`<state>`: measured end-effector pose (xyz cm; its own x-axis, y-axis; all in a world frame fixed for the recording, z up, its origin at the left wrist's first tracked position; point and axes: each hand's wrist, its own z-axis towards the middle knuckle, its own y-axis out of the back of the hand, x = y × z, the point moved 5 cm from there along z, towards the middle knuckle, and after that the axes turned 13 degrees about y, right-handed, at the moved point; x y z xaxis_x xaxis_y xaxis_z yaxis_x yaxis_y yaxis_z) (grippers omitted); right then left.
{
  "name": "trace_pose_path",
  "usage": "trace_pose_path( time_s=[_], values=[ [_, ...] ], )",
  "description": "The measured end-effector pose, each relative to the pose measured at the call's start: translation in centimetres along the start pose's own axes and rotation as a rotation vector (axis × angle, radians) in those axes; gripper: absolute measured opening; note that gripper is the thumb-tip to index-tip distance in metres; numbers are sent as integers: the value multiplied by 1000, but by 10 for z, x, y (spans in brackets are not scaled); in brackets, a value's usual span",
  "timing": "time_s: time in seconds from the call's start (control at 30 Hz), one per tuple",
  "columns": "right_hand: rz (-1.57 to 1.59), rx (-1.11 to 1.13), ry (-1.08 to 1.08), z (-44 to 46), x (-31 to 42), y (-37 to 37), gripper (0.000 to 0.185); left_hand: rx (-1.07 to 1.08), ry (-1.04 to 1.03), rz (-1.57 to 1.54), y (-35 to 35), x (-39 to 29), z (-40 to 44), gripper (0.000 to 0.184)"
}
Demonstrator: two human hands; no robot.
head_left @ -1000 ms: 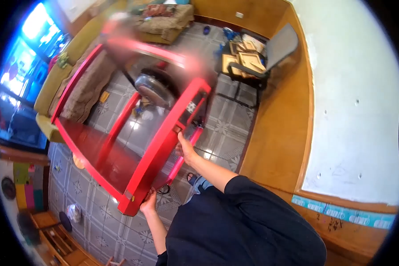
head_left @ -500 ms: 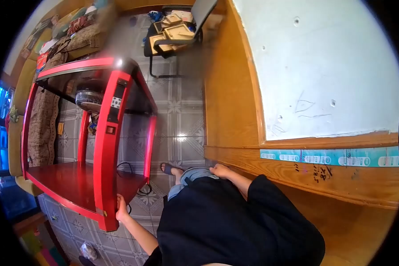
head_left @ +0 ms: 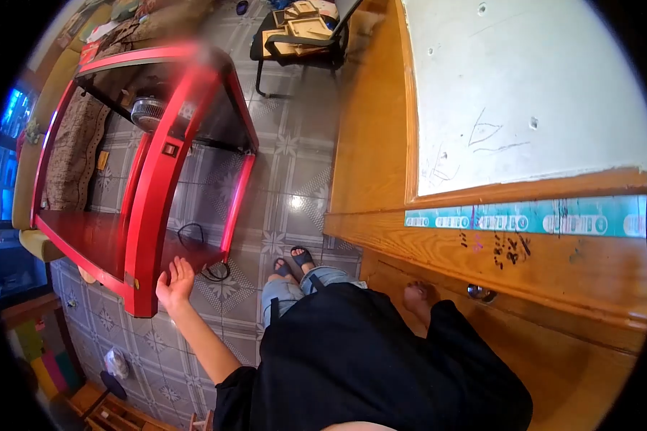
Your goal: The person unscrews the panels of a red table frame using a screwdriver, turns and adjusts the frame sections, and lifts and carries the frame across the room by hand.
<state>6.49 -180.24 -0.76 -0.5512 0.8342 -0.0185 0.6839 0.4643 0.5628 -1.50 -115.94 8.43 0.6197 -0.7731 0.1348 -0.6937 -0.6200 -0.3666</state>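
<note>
A red-framed table (head_left: 151, 215) with a dark top and a lower shelf stands at the left. My left hand (head_left: 175, 283), palm up with fingers spread, is just beside the foot of its near leg, apparently not gripping it. Under the tabletop hangs a round heater-like unit (head_left: 148, 111). My right hand (head_left: 420, 296) is at the right of my legs, in shadow before the wooden cabinet (head_left: 496, 323), near a shiny metal knob (head_left: 480, 292). Its fingers are too dark and blurred to read.
A black chair (head_left: 305, 54) at the back holds several wooden frames (head_left: 309, 29). A white board (head_left: 532, 93) with pencil marks lies at the right, above a teal printed strip (head_left: 525, 217). A black cable (head_left: 216, 271) lies on the tiled floor (head_left: 284, 179).
My left hand has come off the table's near leg and opened. My right hand has left my lap and moved right towards the cabinet. Both feet now show as the view has shifted.
</note>
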Motion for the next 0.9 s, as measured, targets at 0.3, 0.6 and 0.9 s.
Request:
trace_pose_path(
  time_s=[0.3,0.6,0.9],
  values=[
    [1448,-1549,-611,-90,33,73,31,358,-1125,1129,-64,27,-71,30],
    [2643,-1891,-550,-128,-20,100,45,1,-2250,1765,-94,60,-65,43],
    [3104,-2340,195,-103,-29,111,48,-515,-2266,2092,-89,64,-29,58]
  ],
)
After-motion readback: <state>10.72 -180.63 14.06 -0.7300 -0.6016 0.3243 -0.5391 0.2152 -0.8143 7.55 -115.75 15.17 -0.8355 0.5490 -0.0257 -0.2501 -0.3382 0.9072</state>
